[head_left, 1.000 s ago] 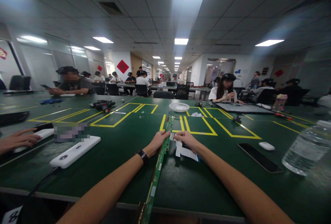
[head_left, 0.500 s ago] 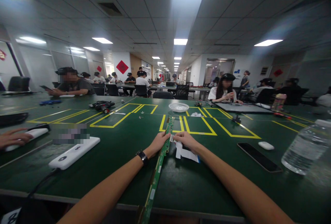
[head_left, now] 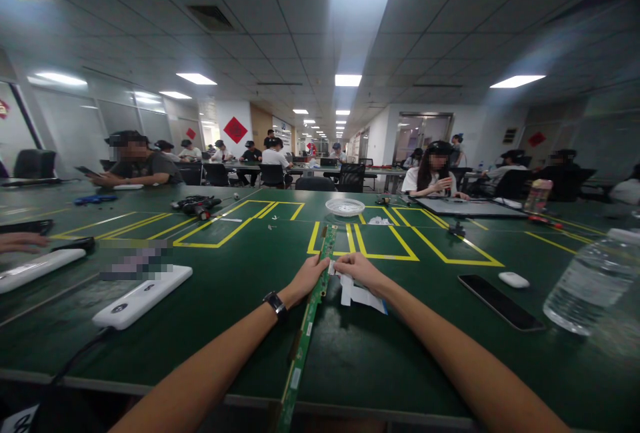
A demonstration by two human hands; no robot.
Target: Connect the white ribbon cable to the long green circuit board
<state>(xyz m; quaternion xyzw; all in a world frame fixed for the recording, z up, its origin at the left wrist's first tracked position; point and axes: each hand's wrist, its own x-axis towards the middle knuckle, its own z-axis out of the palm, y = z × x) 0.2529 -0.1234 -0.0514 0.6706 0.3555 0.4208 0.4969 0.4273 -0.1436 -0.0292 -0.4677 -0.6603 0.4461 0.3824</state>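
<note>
A long, narrow green circuit board (head_left: 304,343) runs from the near table edge up between my hands, tilted slightly right. My left hand (head_left: 306,277) is closed around its upper part, thumb on the face. Just right of the board, my right hand (head_left: 359,269) pinches the end of a white flat ribbon cable (head_left: 346,289) close to the board's edge. The cable bends down below that hand and ends in a blue-tipped strip. Whether its pinched end sits in a connector is hidden by my fingers.
A white mesh basket (head_left: 345,207) stands ahead. On the right are a phone (head_left: 500,302), a white earbud case (head_left: 513,279) and a water bottle (head_left: 590,283). To the left lies a white power strip (head_left: 145,296). A co-worker's hand (head_left: 23,241) reaches in at the far left.
My hands, the board and the cable stay almost in place. At the far left, the co-worker's hand has drawn back from the white device there.
</note>
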